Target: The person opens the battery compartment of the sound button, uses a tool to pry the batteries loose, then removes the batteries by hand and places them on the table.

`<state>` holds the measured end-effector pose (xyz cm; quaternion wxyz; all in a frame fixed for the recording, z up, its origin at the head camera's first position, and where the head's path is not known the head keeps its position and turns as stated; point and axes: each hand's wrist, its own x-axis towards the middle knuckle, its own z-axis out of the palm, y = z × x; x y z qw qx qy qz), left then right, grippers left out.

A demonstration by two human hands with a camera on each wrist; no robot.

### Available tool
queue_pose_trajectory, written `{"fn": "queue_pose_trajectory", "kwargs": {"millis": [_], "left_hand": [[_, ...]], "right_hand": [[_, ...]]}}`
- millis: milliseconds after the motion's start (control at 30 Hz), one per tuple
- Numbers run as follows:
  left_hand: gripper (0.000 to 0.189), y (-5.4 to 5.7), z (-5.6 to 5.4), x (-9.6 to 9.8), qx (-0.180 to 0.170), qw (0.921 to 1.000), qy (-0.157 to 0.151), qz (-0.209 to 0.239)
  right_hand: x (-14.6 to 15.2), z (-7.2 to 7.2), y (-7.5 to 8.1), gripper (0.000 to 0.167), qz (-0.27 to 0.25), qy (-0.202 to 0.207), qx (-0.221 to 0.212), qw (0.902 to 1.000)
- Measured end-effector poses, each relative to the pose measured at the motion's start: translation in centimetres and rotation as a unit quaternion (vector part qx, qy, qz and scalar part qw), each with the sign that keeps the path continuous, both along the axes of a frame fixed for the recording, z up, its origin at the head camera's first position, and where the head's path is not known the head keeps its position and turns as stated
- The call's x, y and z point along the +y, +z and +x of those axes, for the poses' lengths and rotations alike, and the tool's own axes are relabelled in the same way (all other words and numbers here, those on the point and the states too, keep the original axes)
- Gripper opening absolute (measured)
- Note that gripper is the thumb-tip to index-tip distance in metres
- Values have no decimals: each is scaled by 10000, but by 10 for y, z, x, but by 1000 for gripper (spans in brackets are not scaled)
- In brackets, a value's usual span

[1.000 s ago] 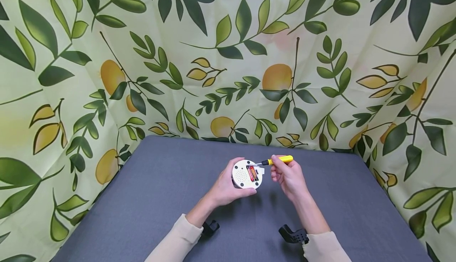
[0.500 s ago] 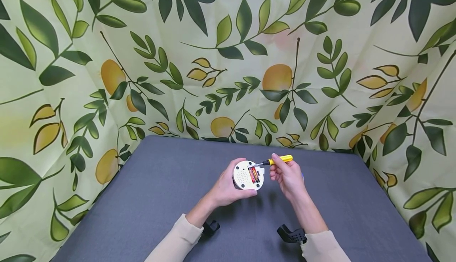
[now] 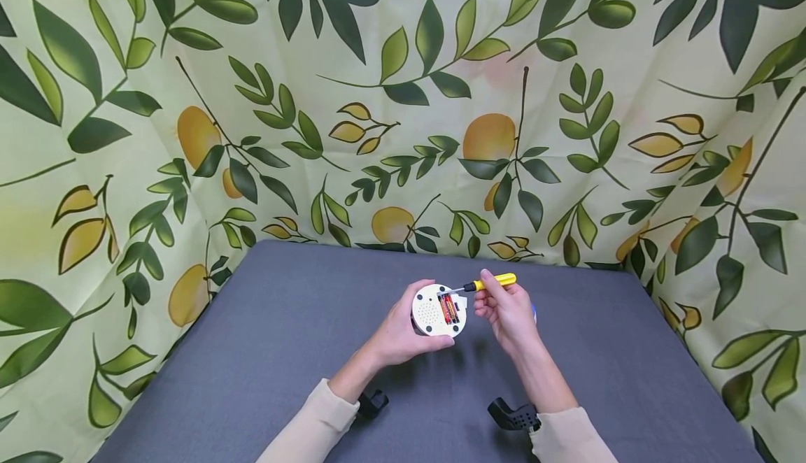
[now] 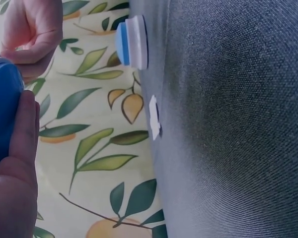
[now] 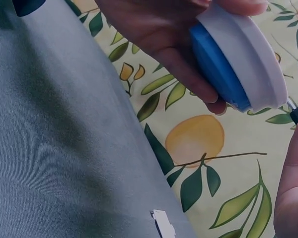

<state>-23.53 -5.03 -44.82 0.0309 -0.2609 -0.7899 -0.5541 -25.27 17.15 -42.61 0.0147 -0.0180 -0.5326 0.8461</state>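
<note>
My left hand grips a round push-button device, its white underside facing up toward the head camera. Red batteries sit in its uncovered compartment. The right hand holds a screwdriver by its yellow handle, and the metal tip touches or nearly touches the device at the compartment's upper edge; exact contact cannot be told. Seen from the left wrist, the device's blue top faces the camera, fingers along its rim. In the right wrist view the white base is side-on, with the black screwdriver collar at its edge.
Another blue-and-white round button stands on the grey table, mostly hidden behind the right hand in the head view. A small white flat piece lies on the table nearby. Patterned cloth walls the table's back and sides.
The device has shifted slightly right and down in the left hand. The right hand has moved slightly left, uncovering a bit of the blue button behind it. The screwdriver tip stays at the compartment edge.
</note>
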Motion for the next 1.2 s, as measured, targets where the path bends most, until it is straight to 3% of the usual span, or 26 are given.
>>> {"fn": "queue_pose_trajectory", "kwargs": {"millis": [267,733,1200], "left_hand": [[96,1,-1,-1,-4,10000,-23,46],[96,-1,-2,-2,-36,10000,-16,15],[97,2,-1,-2,-14,10000,5,-84]], "right_hand": [[1,2,1,22,-472,222,-43,9986],[4,3,-2,17,-153,470,384,9980],[0,-1,-2,23,-97,227,19,9997]]}}
